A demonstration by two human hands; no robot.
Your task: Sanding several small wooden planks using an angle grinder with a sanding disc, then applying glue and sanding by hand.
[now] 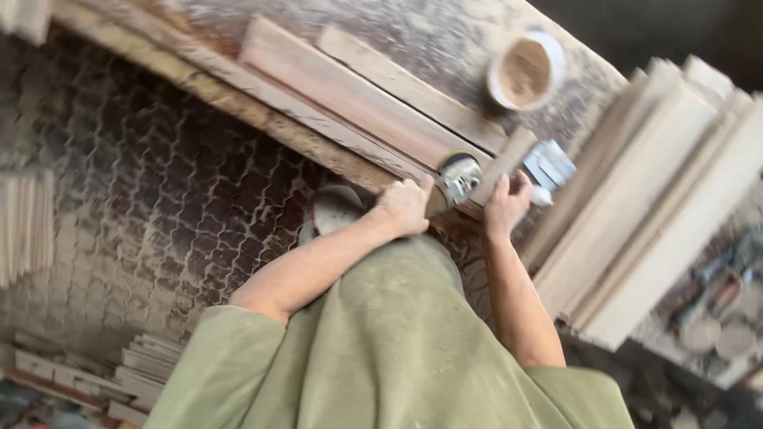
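I had the angle grinder (462, 176) sitting at the near end of the long plank (350, 99), so the trick was keeping its disc flat and my pressure even. My left hand (405, 208) curled shut around the grinder's body, fingers wrapped tight. My right hand (506, 205) clamped the short wood strip (502, 165) just right of it. Both forearms reached forward over my green apron (397, 349), wrists slightly bent.
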